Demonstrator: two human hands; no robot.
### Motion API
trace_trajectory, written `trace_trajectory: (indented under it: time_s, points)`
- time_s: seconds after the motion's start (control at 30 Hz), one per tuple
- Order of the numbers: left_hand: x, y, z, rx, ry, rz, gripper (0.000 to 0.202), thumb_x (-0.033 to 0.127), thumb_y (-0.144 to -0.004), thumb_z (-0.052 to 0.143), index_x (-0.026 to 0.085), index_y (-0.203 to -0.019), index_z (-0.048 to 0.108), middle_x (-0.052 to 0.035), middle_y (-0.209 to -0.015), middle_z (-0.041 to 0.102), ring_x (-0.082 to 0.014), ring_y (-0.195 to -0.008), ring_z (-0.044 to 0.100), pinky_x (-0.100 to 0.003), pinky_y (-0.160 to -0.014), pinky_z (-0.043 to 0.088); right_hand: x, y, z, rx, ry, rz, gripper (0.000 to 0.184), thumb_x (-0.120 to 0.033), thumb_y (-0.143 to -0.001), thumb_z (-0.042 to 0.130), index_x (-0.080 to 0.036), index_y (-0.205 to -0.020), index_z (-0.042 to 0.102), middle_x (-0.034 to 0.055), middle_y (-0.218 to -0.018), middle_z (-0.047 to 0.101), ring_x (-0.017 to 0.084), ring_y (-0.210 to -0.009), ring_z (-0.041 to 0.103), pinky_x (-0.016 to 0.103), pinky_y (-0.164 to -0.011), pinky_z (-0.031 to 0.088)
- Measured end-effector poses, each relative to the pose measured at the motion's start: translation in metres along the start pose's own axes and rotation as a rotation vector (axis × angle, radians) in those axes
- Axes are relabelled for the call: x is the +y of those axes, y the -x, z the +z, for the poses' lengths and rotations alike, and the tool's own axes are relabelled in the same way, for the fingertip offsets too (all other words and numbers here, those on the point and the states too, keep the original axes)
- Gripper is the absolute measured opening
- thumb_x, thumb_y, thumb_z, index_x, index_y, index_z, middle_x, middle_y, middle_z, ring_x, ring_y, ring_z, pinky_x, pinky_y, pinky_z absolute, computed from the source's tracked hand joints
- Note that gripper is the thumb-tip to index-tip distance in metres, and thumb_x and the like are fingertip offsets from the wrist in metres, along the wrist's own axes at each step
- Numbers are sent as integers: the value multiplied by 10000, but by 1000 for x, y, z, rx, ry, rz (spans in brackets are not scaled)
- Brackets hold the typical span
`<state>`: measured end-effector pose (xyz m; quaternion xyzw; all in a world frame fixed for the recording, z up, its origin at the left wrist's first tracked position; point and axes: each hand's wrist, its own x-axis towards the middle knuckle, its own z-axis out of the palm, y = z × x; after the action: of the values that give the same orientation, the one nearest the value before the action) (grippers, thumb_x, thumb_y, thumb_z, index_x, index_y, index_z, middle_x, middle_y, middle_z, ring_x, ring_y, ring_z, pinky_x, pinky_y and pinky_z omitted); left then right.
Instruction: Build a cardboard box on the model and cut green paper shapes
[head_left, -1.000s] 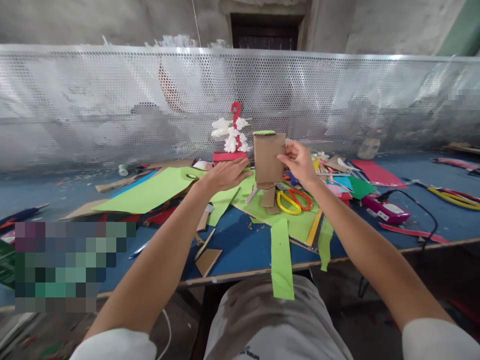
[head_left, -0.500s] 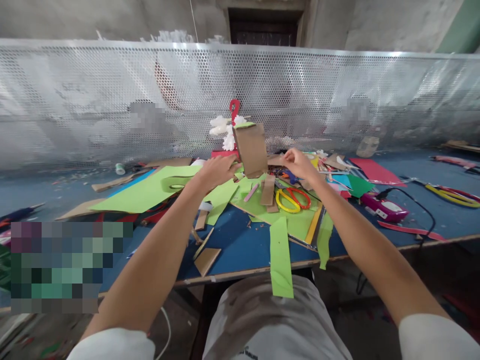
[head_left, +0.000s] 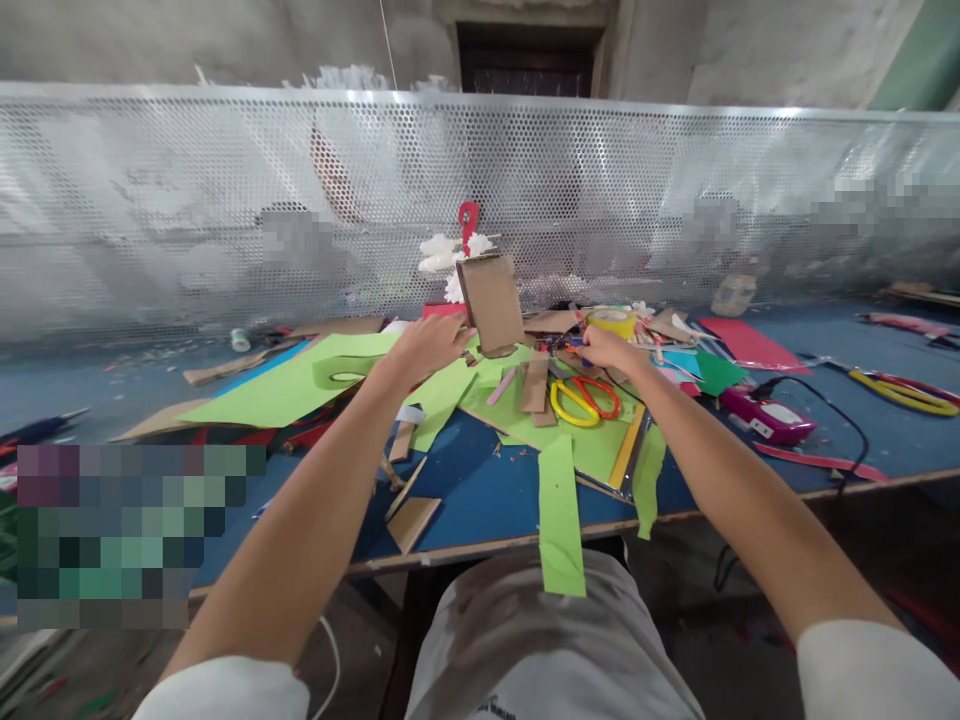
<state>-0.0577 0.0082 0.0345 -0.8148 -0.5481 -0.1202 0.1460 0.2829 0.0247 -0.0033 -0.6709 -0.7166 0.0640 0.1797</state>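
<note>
My left hand (head_left: 435, 340) is closed at the lower left edge of an upright brown cardboard piece (head_left: 493, 305); its fingertips are partly hidden behind the board. A little green shows along the cardboard's top edge. Among the scraps to the right, my right hand (head_left: 609, 347) has its fingers curled on a small blue and orange tool (head_left: 576, 346), mostly covered by the hand. Scissors with yellow and red handles (head_left: 586, 400) lie just below it. Cardboard strips (head_left: 535, 385) and a lilac stick (head_left: 501, 386) rest on green sheets nearby.
Behind the cardboard stands a red shape (head_left: 468, 225) with white flower-like pieces (head_left: 454, 262). A perforated metal screen (head_left: 637, 200) closes off the table's back. Pliers (head_left: 904, 390), a purple power box (head_left: 772, 415) with a black cord, and a green strip (head_left: 561, 510) over the front edge are also there.
My right hand has come down from above the scraps onto the blue and orange tool. The cardboard piece has shifted slightly left and down with my left hand.
</note>
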Motion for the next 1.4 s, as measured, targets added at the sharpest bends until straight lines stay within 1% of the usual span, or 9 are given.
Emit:
trace_trajectory:
  time_s: [0.17,0.4,0.53,0.67,0.77,0.9,1.03,1.23,1.4]
  points:
    - [-1,0,-1,16,26,-55,498,451,-1073,363,154,-1314,681,-220,-1185,778,-411,-1124,741,-450,-894,550,-5,9,-13,49,-91,-18,178,-299,-984,638,-223,-834,580,27,-638,604,222,-673,596,317,-663,400]
    - [-2,-1,-3,7,44,-93,509,457,-1063,361,154,-1284,706,-223,-1192,784,-410,-1137,742,-435,-874,554,-4,2,-15,360,-240,-81,176,-221,-916,607,-253,-860,442,17,-775,586,220,-769,578,320,-709,427]
    - [-2,-1,-5,-14,39,-78,507,462,-1053,379,165,-1277,723,-211,-1193,790,-393,-1131,749,-418,-881,555,-3,-4,-13,455,-637,-70,221,-304,-919,641,-265,-904,424,-1,-820,607,204,-758,659,327,-722,506]
    - [-4,-2,-3,-15,43,-50,490,450,-1048,389,180,-1266,735,-192,-1184,799,-370,-1114,758,-398,-890,551,-7,-7,-14,419,-1172,-140,373,-359,-837,792,-269,-933,443,-33,-846,637,157,-711,695,318,-721,573]
    - [-4,-2,-3,-9,67,-12,487,458,-1049,389,179,-1220,749,-179,-1140,805,-353,-1062,768,-387,-878,549,-11,-4,-17,369,-1345,-248,410,-333,-738,893,-256,-950,551,-37,-871,667,128,-693,674,301,-720,595]
    - [1,0,-7,-22,117,22,489,471,-1055,389,181,-1194,757,-155,-1030,807,-329,-960,773,-390,-866,551,-20,5,-18,321,-1269,-390,409,-426,-705,943,-245,-935,655,-25,-822,660,133,-698,635,296,-707,588]
    - [13,4,-12,-38,110,40,467,442,-1068,390,177,-1183,757,-150,-1054,800,-307,-952,766,-381,-867,548,-33,16,-16,362,-1114,-450,428,-493,-725,938,-251,-927,648,-12,-844,662,142,-684,603,312,-693,552]
    - [27,8,-13,-13,3,78,439,392,-1071,398,175,-1248,736,-170,-1165,790,-348,-1085,755,-434,-940,549,-57,35,-19,393,-887,-527,467,-701,-962,641,-249,-853,592,-2,-729,593,158,-629,535,317,-635,465]
    - [38,11,-17,-13,-69,46,458,414,-1056,430,147,-1284,725,-223,-1145,782,-422,-1086,758,-508,-929,566,-65,47,-20,609,-510,-488,562,-767,-997,489,-238,-993,679,66,-803,651,267,-828,639,382,-784,505]
